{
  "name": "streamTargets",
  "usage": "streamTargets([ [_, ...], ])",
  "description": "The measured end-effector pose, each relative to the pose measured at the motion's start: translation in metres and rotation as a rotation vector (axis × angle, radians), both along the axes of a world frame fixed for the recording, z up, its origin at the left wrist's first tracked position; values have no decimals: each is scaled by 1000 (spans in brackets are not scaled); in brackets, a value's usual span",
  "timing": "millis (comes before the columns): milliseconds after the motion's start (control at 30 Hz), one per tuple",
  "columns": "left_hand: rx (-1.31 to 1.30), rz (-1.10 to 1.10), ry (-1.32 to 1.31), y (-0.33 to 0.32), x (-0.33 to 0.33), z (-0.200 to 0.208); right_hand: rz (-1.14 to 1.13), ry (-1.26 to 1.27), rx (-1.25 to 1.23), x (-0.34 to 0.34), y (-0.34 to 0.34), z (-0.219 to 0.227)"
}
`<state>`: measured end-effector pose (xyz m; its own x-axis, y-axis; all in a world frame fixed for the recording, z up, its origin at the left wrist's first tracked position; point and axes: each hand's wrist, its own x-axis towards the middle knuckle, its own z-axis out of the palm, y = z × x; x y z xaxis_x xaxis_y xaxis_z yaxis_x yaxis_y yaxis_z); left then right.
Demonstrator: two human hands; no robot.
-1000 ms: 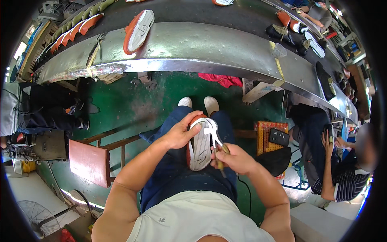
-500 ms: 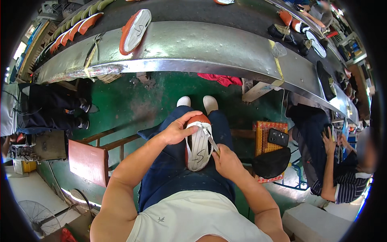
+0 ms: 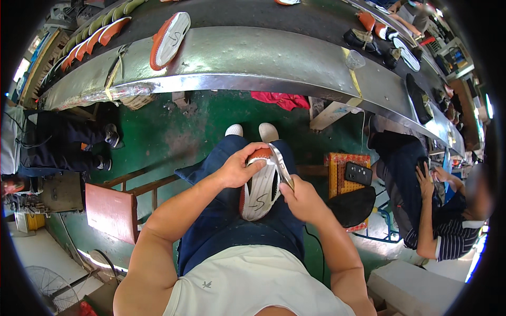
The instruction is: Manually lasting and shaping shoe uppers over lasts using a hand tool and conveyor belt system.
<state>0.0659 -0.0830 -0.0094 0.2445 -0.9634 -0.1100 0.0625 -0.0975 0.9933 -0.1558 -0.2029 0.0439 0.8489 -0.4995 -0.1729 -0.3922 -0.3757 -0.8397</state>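
Observation:
An orange shoe with a white sole [image 3: 260, 190] lies sole-up on my lap. My left hand [image 3: 238, 166] grips its toe end, fingers curled over the orange edge. My right hand [image 3: 300, 197] holds a pair of scissors [image 3: 280, 164] whose blades point up along the right rim of the sole. My white shoes show on the green floor just beyond my knees.
A long metal conveyor [image 3: 253, 52] curves across the top, carrying an orange-and-white shoe [image 3: 168, 39] and dark shoes [image 3: 363, 37]. A seated person [image 3: 437, 210] is at my right, another person's legs [image 3: 63, 147] at my left. A wooden stool [image 3: 113, 210] stands lower left.
The scissors have moved from the heel side up along the sole's right edge toward the toe. My left hand has shifted its grip on the toe.

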Motion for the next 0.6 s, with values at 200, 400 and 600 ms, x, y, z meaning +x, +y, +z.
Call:
streamTargets([
  [200,4,-18,-42,-2,7,-6,-83,-47,-53,13,-6,12],
  [400,42,-98,-49,-17,6,-9,-111,-67,-244,49,-21,-31],
  [600,80,-98,139,-27,16,-35,-23,-107,-19,51,-51,-62],
])
